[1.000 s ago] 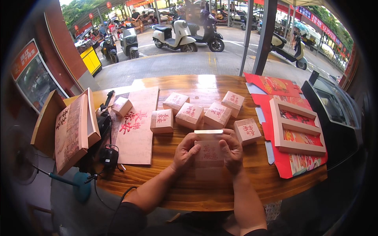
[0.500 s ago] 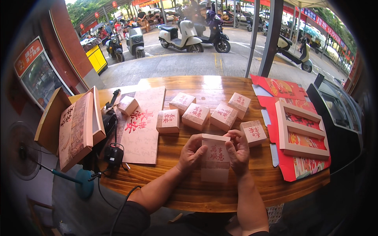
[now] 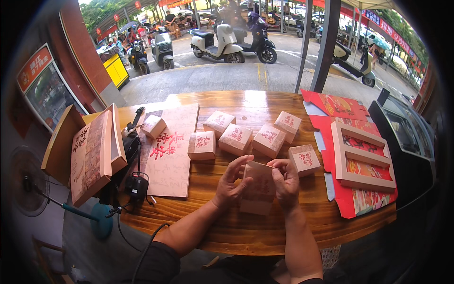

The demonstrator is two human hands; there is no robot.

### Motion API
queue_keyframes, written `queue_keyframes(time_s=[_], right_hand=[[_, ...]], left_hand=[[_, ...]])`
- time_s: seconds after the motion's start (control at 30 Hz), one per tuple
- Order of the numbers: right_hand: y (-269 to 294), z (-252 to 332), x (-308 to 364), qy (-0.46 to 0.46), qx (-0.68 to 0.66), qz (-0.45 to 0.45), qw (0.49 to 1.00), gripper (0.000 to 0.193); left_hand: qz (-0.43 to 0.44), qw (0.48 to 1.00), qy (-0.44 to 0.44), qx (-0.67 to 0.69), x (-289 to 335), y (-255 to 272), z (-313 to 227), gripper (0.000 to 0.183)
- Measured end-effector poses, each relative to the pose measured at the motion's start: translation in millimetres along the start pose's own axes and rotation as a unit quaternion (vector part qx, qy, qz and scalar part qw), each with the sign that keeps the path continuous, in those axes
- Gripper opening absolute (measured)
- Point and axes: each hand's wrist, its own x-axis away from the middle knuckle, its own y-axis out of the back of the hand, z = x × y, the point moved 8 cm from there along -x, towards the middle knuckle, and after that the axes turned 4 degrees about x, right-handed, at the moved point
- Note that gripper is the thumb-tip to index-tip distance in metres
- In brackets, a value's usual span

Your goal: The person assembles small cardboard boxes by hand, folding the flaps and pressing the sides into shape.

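A small pink paper carton (image 3: 257, 182) with red lettering is held up over the front of the wooden table, its lower flap hanging down. At its upper right edge my right hand (image 3: 286, 182) pinches it between thumb and fingers. My left hand (image 3: 230, 184) grips the carton's left side, thumb against the edge and fingers reaching up by the top. Just past my hands stand several folded small pink boxes, among them a box (image 3: 268, 140) straight ahead, one (image 3: 202, 146) to the left and one (image 3: 304, 160) beside my right hand.
A flat pink printed board (image 3: 172, 165) lies left on the wooden table (image 3: 227, 232), with a small box (image 3: 153, 126) on it. Further left are a large pink box (image 3: 92, 146) and a black device (image 3: 137, 187) with cables. Right, a pink divided frame (image 3: 338, 156) rests on red card sheets (image 3: 336, 105).
The carton has turned and tilted between my hands, so its lettered face shows less plainly. My left fingers have lifted and spread a little; my right hand keeps its pinch.
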Motion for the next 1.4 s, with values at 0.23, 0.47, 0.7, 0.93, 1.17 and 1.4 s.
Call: queue_keyframes(time_s=[0.23, 0.47, 0.7, 0.93, 1.17, 1.4], right_hand=[[2.8, -3.0, -0.7, 0.001, -0.004, -0.003, 1.0, 0.006], [-3.3, -0.7, 0.1, 0.025, 0.107, 0.034, 0.993, 0.011], [-9.4, 2.5, 0.5, 0.032, 0.119, 0.055, 0.991, 0.019], [-9.5, 4.5, 0.4, 0.071, 0.146, 0.053, 0.985, 0.017], [-14.9, 12.6, 0.0, 0.07, 0.129, 0.061, 0.987, 0.013], [-13.4, 13.2, -0.8, 0.079, 0.137, 0.064, 0.985, 0.014]], left_hand=[[-0.004, 0.999, -0.004, -0.044, 1.1, 1.1, -0.2, 0.061], [-0.07, 0.996, 0.027, 0.041, 1.8, 10.3, 6.6, 0.048], [-0.074, 0.992, 0.055, 0.081, 0.8, 9.4, 4.8, 0.04], [-0.074, 0.994, 0.036, 0.069, -1.6, 7.3, 4.2, 0.027], [-0.085, 0.988, 0.074, 0.106, 0.9, 10.2, 10.9, 0.018], [-0.062, 0.995, 0.057, 0.056, -0.6, 7.1, 5.4, 0.024]])
